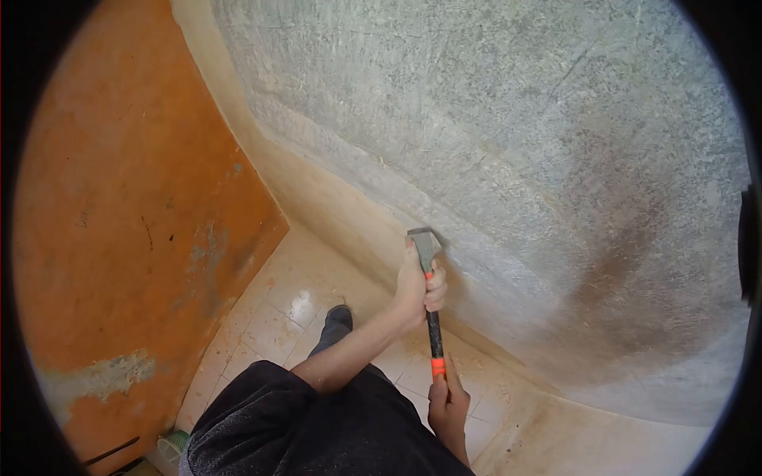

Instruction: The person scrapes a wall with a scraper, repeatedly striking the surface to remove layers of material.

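Watching from a distance, I am looking at a long-handled scraper (435,333) with a broad flat head, a black shaft and orange bands. It is standing between my body and the grey wall (492,135), its metal edge pointing away from me near the pale strip (341,186) at the wall's foot; whether the edge is touching the surface, I cannot tell. My left hand (410,287) is wrapping the upper shaft just below the head, fingers curled round it and the thumb lying up along the metal. My right hand (450,402) is gripping the lower end by the orange band, a finger stretching along the shaft. I am judging the tool stiff and sturdy, probably heavier at the head, so the two-point hold is suiting it; dust could be making the shaft slippery, and I am treating the edge as sharp, keeping fingers behind it. Farther out, an orange wall (119,174) is rising on the left, a dark shoe (340,317) is resting on the debris-strewn tile floor (270,321), and a green-and-white object (171,448) is sitting low beside my black shirt (317,436).
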